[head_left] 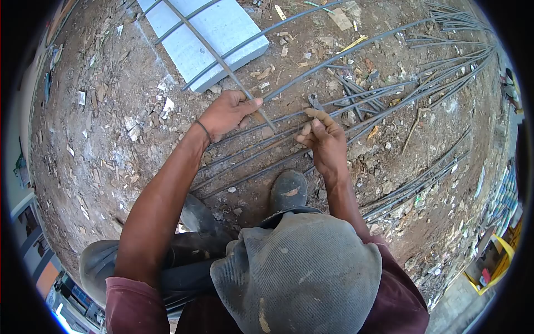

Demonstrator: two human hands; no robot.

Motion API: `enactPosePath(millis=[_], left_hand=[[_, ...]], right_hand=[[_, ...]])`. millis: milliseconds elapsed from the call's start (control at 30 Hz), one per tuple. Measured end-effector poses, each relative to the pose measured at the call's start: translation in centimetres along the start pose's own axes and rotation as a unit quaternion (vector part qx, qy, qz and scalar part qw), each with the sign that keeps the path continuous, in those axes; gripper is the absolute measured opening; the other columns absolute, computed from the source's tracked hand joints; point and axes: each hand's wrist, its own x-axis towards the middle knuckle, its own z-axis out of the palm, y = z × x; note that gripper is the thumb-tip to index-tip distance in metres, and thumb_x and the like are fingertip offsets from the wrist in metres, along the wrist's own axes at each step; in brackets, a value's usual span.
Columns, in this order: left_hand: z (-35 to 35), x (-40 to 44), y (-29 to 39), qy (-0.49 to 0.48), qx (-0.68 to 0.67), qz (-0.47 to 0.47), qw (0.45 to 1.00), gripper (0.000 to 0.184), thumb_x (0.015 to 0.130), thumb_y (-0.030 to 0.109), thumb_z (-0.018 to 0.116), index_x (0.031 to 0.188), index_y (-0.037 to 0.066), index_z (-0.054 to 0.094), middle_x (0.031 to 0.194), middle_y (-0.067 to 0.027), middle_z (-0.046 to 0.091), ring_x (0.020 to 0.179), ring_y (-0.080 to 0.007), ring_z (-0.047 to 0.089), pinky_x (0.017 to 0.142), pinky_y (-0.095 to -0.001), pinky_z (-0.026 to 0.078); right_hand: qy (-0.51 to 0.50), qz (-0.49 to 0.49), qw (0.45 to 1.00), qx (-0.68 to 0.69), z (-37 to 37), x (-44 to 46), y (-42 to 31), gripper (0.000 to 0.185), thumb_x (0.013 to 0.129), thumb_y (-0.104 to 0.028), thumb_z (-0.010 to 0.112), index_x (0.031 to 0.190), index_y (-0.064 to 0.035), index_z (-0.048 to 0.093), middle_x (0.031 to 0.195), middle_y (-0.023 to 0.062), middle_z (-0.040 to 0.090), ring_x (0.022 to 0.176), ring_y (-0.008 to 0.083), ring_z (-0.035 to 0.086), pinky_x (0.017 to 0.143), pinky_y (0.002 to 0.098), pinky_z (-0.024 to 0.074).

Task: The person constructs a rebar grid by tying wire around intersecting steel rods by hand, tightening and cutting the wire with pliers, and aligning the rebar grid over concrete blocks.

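Note:
My left hand (pixel 231 114) is closed on a rebar rod (pixel 219 60) where it crosses another rod (pixel 306 72), its thumb pressed near the crossing. The held rod runs over a pale grey block (pixel 222 36), and its near end points toward my right hand. My right hand (pixel 325 136) is curled, with tan coverings on its fingers. A dark metal tool head, seemingly of pincers (pixel 315 102), sticks out just past these fingers; its handles are hidden in the hand. Several crosswise rods (pixel 169 30) rest on the block.
Long rods (pixel 256 161) lie on the ground beneath my hands, close to my boot (pixel 289 190). Bundled rods (pixel 467 61) spread at the upper right, and more rods (pixel 423 186) lie at the right. Rubble and scraps litter the dirt (pixel 105 122). My cap (pixel 300 273) covers the lower middle.

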Motion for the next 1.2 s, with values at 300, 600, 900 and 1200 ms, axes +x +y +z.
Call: enactPosePath(millis=[300, 600, 900, 1200], left_hand=[[0.1, 0.7, -1.6, 0.0, -0.044, -0.009, 0.999, 0.042, 0.1, 0.042, 0.069, 0.094, 0.0, 0.07, 0.07, -0.0023, 0.064, 0.057, -0.0081, 0.055, 0.051, -0.0257, 0.042], [-0.4, -0.1, -1.0, 0.017, -0.043, 0.005, 0.999, 0.053, 0.095, 0.047, 0.073, 0.104, -0.004, 0.062, 0.08, -0.0095, 0.068, 0.062, -0.0111, 0.063, 0.053, -0.0258, 0.048], [0.4, 0.9, -2.0, 0.092, -0.037, -0.004, 0.995, 0.07, 0.088, 0.046, 0.082, 0.114, -0.012, 0.052, 0.088, -0.0139, 0.067, 0.062, -0.0137, 0.065, 0.053, -0.0267, 0.051], [-0.1, 0.0, -1.3, 0.039, -0.057, -0.005, 0.998, 0.049, 0.089, 0.047, 0.08, 0.084, -0.002, 0.076, 0.067, -0.0043, 0.067, 0.057, -0.0092, 0.058, 0.051, -0.0273, 0.046]], right_hand=[[-0.141, -0.088, 0.952, -0.259, -2.9, -3.1, -11.9, 0.012, 0.101, -0.007, 0.06, 0.108, -0.0008, 0.067, 0.078, 0.0053, 0.07, 0.05, 0.0048, 0.047, 0.042, 0.0214, 0.0343], [-0.122, 0.269, 0.937, -0.187, -0.8, -5.2, 1.6, 0.006, 0.1, -0.008, 0.063, 0.099, -0.0025, 0.065, 0.078, 0.0093, 0.071, 0.05, 0.0116, 0.054, 0.044, 0.0259, 0.04], [-0.039, 0.114, 0.992, 0.03, 5.2, -0.4, 8.5, 0.006, 0.101, -0.01, 0.062, 0.1, -0.0047, 0.062, 0.081, 0.0077, 0.07, 0.052, 0.01, 0.051, 0.044, 0.0253, 0.0387], [-0.167, 0.165, 0.926, 0.296, 7.4, -0.1, 8.0, 0.02, 0.103, -0.012, 0.06, 0.121, -0.0047, 0.062, 0.093, 0.0006, 0.062, 0.065, 0.0083, 0.046, 0.057, 0.0229, 0.0373]])
